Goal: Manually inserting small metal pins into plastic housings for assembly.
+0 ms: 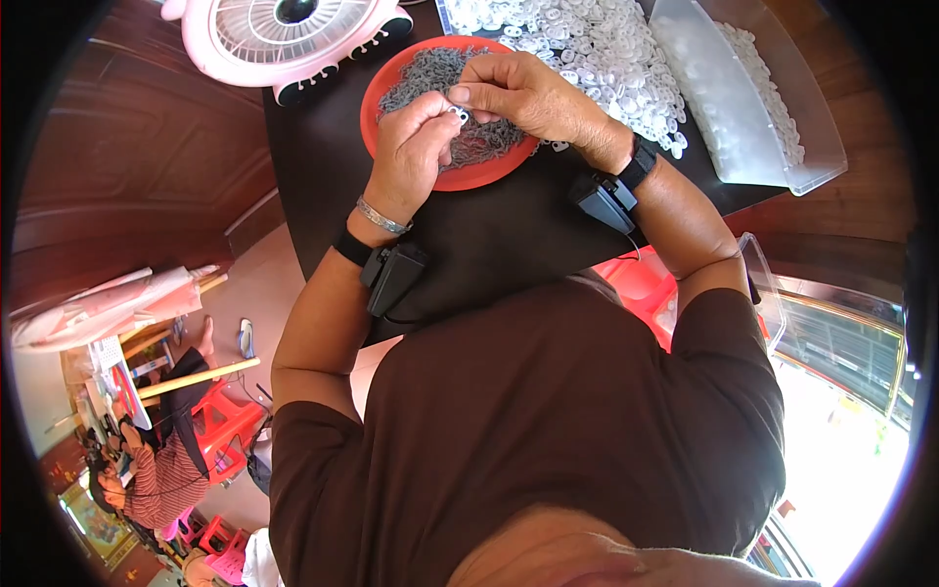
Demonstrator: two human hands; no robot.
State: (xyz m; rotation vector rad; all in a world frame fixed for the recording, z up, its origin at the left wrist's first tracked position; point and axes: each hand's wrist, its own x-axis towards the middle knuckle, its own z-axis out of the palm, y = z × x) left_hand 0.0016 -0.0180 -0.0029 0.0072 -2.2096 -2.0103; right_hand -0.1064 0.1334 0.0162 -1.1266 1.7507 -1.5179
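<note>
Above the red basin, likely to catch drops, the left hand pinches a white tag, the right hand pinched closed, contents unclear

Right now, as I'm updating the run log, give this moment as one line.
left hand: pinching small white piece; right hand: fingers beside it, grip unclear; beneath: red bowl, grey strands; ahead right: heaped white pieces
</note>
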